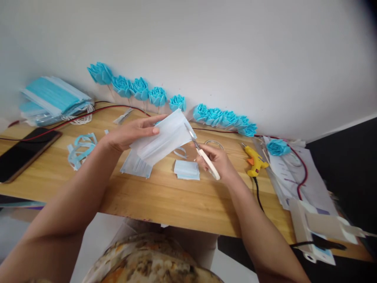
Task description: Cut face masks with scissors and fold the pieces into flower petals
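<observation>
My left hand point(141, 131) pinches the upper left edge of a pale, unfolded face mask sheet point(165, 137), held tilted above the table. My right hand point(215, 159) is closed around white-handled scissors point(207, 157), whose blades lie at the sheet's right edge. Whether the blades have cut into it I cannot tell. Beneath the sheet, another pale mask piece point(136, 164) lies on the wood. A small stack of cut pale-blue pieces point(187, 169) sits left of my right wrist, and a thin curled strip point(181, 153) lies behind it.
Blue rosettes point(140, 88) stand along the wall. Left are stacked face masks point(55, 94), a phone point(26, 153) and blue trimmed strips point(82, 149). On the right lie a yellow glue gun point(255, 161), papers point(306, 169) and a white box-like item point(303, 220). A red-black cable point(118, 106) crosses the table.
</observation>
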Motion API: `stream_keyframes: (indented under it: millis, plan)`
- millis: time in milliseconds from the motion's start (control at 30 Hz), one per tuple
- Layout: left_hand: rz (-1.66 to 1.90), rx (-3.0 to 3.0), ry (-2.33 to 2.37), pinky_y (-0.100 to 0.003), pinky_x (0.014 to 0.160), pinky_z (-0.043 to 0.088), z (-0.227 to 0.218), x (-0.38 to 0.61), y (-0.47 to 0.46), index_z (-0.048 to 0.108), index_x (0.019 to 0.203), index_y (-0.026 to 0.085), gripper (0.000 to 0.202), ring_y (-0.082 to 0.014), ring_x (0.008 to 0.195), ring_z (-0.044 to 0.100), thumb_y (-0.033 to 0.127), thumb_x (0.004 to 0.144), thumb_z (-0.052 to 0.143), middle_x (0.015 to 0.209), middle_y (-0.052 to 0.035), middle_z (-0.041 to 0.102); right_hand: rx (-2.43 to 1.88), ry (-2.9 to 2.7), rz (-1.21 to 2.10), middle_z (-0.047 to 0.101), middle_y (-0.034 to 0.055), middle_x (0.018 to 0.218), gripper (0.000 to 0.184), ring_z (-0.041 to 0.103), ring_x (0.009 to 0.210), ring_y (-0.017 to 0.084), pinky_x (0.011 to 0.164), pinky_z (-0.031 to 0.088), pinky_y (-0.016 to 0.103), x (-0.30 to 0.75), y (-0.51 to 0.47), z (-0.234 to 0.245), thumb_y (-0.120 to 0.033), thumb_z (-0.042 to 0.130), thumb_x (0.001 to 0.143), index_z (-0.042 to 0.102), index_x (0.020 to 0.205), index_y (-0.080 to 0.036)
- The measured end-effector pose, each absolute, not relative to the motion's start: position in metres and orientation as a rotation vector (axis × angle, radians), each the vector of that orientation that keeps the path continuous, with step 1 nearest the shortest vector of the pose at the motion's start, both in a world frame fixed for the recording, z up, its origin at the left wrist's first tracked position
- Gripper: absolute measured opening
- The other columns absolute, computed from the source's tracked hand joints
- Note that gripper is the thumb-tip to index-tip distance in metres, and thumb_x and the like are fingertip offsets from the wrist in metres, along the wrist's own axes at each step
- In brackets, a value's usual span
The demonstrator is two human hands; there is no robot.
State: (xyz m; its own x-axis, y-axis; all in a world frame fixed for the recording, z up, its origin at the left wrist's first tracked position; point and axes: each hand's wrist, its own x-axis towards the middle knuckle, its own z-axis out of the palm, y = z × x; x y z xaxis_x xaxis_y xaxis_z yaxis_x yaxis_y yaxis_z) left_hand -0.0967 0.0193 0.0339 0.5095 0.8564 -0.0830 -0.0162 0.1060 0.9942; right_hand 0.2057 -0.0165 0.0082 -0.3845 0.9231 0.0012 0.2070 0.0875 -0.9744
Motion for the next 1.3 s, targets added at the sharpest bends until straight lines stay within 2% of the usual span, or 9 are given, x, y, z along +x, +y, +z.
stream_keyframes:
  millis: [100,167,300,400,533,633,833,1067,1300]
  plan:
    - [0.771,1.342,0.938,-0.023,0.060,0.050,0.036,-0.093,0.021,0.051,0.149,0.026,0.083,-0.0200,0.078,0.070,0.047,0.075,0.082,0.106,-0.0060,0.077,-1.117,-1.596,1.455,0.047,-0.0068,0.056,0.060,0.040,0.050,0.008,0.049,0.034,0.025,0.204,-0.017,0.009,-0.045,0.081,0.067,0.073,0.119,-0.014]
    - [0.755,1.373,0.946,-0.022,0.060,0.051,0.037,-0.085,0.019,0.057,0.143,0.024,0.081,-0.0192,0.077,0.070,0.046,0.071,0.085,0.102,-0.0055,0.077,-1.112,-1.583,1.495,0.051,-0.0059,0.059,0.063,0.040,0.050,0.008,0.048,0.034,0.024,0.204,-0.017,0.006,-0.042,0.083,0.067,0.071,0.122,-0.015]
    - [0.757,1.355,0.990,-0.019,0.057,0.049,0.033,-0.066,0.014,0.072,0.117,0.019,0.063,-0.0144,0.070,0.065,0.045,0.062,0.089,0.095,-0.0043,0.076,-1.074,-1.662,1.513,0.056,-0.0032,0.064,0.059,0.042,0.050,0.007,0.048,0.034,0.024,0.204,-0.017,-0.003,-0.043,0.083,0.070,0.072,0.121,-0.016]
    - [0.785,1.258,1.009,-0.019,0.053,0.047,0.029,-0.058,0.011,0.075,0.101,0.017,0.051,-0.0132,0.064,0.062,0.049,0.063,0.087,0.084,-0.0030,0.074,-1.072,-1.692,1.493,0.056,-0.0028,0.066,0.055,0.043,0.051,0.007,0.048,0.035,0.024,0.203,-0.018,-0.006,-0.045,0.082,0.071,0.074,0.117,-0.017]
    - [0.796,1.179,0.977,-0.020,0.051,0.045,0.027,-0.055,0.009,0.076,0.092,0.017,0.041,-0.0125,0.060,0.060,0.048,0.067,0.084,0.077,-0.0020,0.072,-1.099,-1.685,1.536,0.059,-0.0015,0.071,0.055,0.047,0.056,0.009,0.050,0.038,0.023,0.202,-0.019,0.001,-0.042,0.081,0.071,0.071,0.120,-0.018]
    - [0.801,1.174,0.957,-0.020,0.053,0.045,0.028,-0.052,0.006,0.075,0.089,0.018,0.034,-0.0120,0.061,0.061,0.044,0.069,0.082,0.077,-0.0015,0.073,-1.097,-1.717,1.550,0.058,-0.0009,0.075,0.050,0.049,0.061,0.009,0.054,0.041,0.024,0.202,-0.021,0.007,-0.041,0.079,0.073,0.070,0.116,-0.018]
    - [0.765,1.217,0.985,-0.022,0.054,0.046,0.027,-0.043,0.001,0.076,0.091,0.016,0.037,-0.0140,0.064,0.063,0.046,0.070,0.082,0.081,-0.0045,0.075,-1.052,-1.822,1.512,0.054,-0.0001,0.074,0.043,0.044,0.063,0.011,0.054,0.037,0.024,0.200,-0.023,0.011,-0.056,0.074,0.077,0.064,0.096,-0.019]
    - [0.735,1.260,0.996,-0.023,0.058,0.050,0.023,-0.040,-0.001,0.076,0.094,0.015,0.042,-0.0161,0.070,0.067,0.050,0.070,0.083,0.089,-0.0061,0.076,-1.040,-1.879,1.508,0.053,0.0006,0.078,0.052,0.043,0.067,0.012,0.055,0.036,0.025,0.197,-0.024,0.019,-0.068,0.072,0.074,0.058,0.086,-0.020]
    - [0.733,1.276,1.004,-0.022,0.058,0.049,0.025,-0.039,-0.002,0.076,0.093,0.015,0.041,-0.0151,0.070,0.066,0.050,0.071,0.082,0.088,-0.0051,0.076,-1.060,-1.868,1.532,0.053,-0.0004,0.075,0.053,0.042,0.063,0.011,0.054,0.036,0.025,0.197,-0.024,0.019,-0.070,0.072,0.074,0.057,0.087,-0.020]
